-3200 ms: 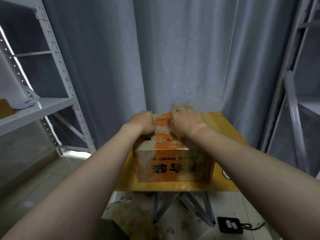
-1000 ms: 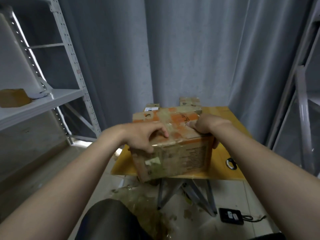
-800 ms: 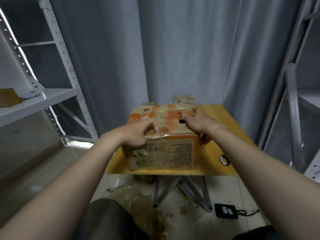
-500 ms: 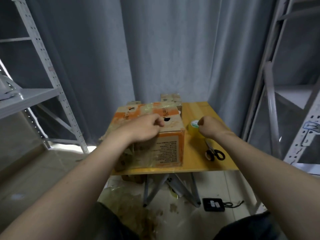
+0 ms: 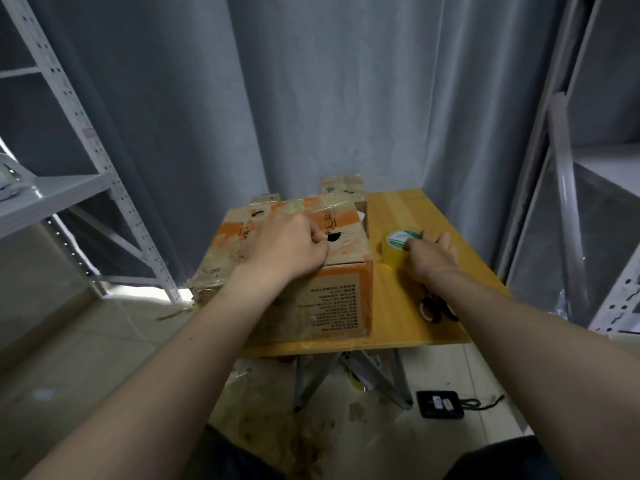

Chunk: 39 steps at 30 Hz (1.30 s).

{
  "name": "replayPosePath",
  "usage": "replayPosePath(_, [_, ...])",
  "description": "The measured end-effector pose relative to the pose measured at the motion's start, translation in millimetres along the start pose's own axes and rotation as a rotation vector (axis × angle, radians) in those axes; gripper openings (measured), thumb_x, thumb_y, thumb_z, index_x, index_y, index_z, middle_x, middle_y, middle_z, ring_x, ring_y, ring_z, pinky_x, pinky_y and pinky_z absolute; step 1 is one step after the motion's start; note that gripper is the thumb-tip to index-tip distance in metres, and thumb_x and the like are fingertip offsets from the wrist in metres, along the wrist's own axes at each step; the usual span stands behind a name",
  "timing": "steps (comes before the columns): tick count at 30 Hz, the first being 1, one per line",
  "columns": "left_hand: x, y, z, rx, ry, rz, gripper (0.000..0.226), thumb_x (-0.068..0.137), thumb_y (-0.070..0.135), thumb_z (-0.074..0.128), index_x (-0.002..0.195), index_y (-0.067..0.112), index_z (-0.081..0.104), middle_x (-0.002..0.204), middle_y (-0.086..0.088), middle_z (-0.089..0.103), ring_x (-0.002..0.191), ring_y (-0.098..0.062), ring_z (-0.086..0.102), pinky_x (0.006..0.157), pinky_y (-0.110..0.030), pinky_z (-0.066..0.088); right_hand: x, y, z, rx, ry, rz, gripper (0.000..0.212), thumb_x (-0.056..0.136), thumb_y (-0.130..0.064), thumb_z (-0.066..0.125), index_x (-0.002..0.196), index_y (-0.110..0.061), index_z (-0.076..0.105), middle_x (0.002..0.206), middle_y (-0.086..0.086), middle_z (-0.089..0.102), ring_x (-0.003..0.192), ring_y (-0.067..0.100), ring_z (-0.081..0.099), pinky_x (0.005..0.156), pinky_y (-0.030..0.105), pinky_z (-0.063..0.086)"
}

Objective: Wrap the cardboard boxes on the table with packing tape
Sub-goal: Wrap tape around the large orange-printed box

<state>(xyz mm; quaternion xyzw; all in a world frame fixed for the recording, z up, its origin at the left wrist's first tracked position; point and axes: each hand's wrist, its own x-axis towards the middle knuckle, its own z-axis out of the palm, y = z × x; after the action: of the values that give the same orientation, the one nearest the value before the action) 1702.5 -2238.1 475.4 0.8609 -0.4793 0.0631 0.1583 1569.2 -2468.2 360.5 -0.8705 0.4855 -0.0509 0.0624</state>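
Note:
A worn orange and brown cardboard box (image 5: 341, 303), patched with old tape, stands on the left half of a small yellow folding table (image 5: 412, 299). My left hand (image 5: 289, 249) rests on the box's top with its fingers curled, near a dark hole in the lid. A yellowish roll of packing tape (image 5: 394, 245) with a green and white core label sits on the table right of the box. My right hand (image 5: 431, 256) is on the roll, fingers closing over its far and right side.
Black-handled scissors (image 5: 433, 310) lie on the table under my right forearm. Smaller taped boxes (image 5: 343, 185) stand behind the big box. Metal shelving (image 5: 69, 188) flanks both sides, grey curtain behind. A black device (image 5: 440, 403) and tape scraps lie on the floor.
The box was turned and set down on the table's left side. My right hand left the box and moved right onto the tape roll. My left hand stayed on the box top.

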Motion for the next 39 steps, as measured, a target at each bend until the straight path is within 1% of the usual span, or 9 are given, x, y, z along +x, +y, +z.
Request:
replayPosePath(4, [-4.9,1.0,6.3,0.053,0.053,-0.001,0.021,0.098,0.043,0.056,0.092,0.032,0.073,0.095,0.012,0.07,0.092,-0.018,0.063,0.085,-0.038,0.054,-0.6,-8.8,-11.4,0.613,0.062,0.158,0.037,0.105,-0.025,0.056,0.14,-0.014,0.06,0.139,0.017,0.06,0.133,0.04,0.048,0.106,0.042,0.042])
replayPosePath(6, [-13.3,6.0,14.5,0.094,0.088,0.009,0.022,0.102,0.041,0.048,0.1,0.031,0.067,0.097,0.008,0.064,0.089,-0.021,0.058,0.08,-0.039,0.043,-7.9,-15.2,-28.6,0.936,0.117,0.195,0.035,0.106,-0.027,0.058,0.134,-0.007,0.065,0.122,0.016,0.067,0.118,0.037,0.059,0.099,0.043,0.048])
replayPosePath(12, [-24.7,9.0,14.6,-0.167,0.031,0.026,0.033,0.103,0.044,0.053,0.133,0.032,0.061,0.137,0.006,0.059,0.124,-0.021,0.058,0.106,-0.053,0.047,-64.9,-47.2,-90.5,1.398,0.255,-0.042,0.025,0.107,-0.029,0.056,0.114,-0.011,0.071,0.091,0.003,0.064,0.076,0.017,0.057,0.06,0.031,0.053])
replayPosePath(15, [-29.7,9.2,-2.3,-0.427,0.102,0.077,0.053,0.095,0.044,0.069,0.144,0.034,0.053,0.146,0.008,0.052,0.131,-0.017,0.052,0.106,-0.036,0.043,-95.9,-72.5,-122.2,1.507,0.236,-0.209,0.016,0.105,-0.023,0.06,0.102,-0.01,0.069,0.07,-0.004,0.062,0.056,0.011,0.055,0.05,0.03,0.053])
replayPosePath(23, [-48.1,0.1,-42.7,-0.758,0.304,0.144,0.042,0.087,0.034,0.082,0.125,0.022,0.069,0.12,0.006,0.07,0.112,-0.01,0.065,0.094,-0.028,0.052,-138.2,-111.4,-157.7,1.434,0.049,-0.526,0.027,0.101,-0.024,0.067,0.104,0.004,0.068,0.076,0.013,0.059,0.057,0.024,0.052,0.052,0.034,0.047])
replayPosePath(26, [-56.9,-11.5,-50.2,-0.836,0.339,0.172,0.022,0.093,0.021,0.077,0.115,0.017,0.077,0.107,0.005,0.078,0.103,-0.008,0.071,0.09,-0.029,0.053,-141.2,-112.9,-162.4,1.31,0.051,-0.554,0.028,0.094,-0.027,0.077,0.105,-0.003,0.069,0.075,-0.001,0.067,0.058,0.025,0.058,0.049,0.034,0.052])
replayPosePath(31, [-73.0,-19.1,-56.1,-0.75,0.281,0.181,0.021,0.095,0.03,0.076,0.114,0.023,0.078,0.101,0.014,0.078,0.097,0.001,0.071,0.086,-0.025,0.055,-134.7,-109.5,-172.0,1.228,0.092,-0.515,0.05,0.092,-0.046,0.074,0.133,-0.021,0.059,0.12,-0.004,0.064,0.084,0.019,0.074,0.066,0.035,0.064])
replayPosePath(36, [-81.3,-9.4,-57.9,-0.704,0.211,0.194,0.024,0.096,0.03,0.074,0.118,0.022,0.075,0.108,0.011,0.076,0.102,-0.003,0.069,0.092,-0.033,0.056,-122.9,-108.5,-178.7,1.194,0.144,-0.484,0.014,0.091,-0.036,0.079,0.095,-0.023,0.08,0.096,-0.008,0.077,0.088,0.013,0.072,0.071,0.034,0.062])
replayPosePath(39, [-82.3,-5.3,-55.6,-0.665,0.212,0.175,0.02,0.098,0.036,0.07,0.116,0.027,0.072,0.104,0.017,0.073,0.098,0.005,0.065,0.084,-0.028,0.054,-118.3,-107.0,-183.3,1.16,0.174,-0.464,0.011,0.09,-0.032,0.081,0.082,-0.024,0.081,0.083,-0.013,0.077,0.086,0.01,0.072,0.072,0.037,0.064])
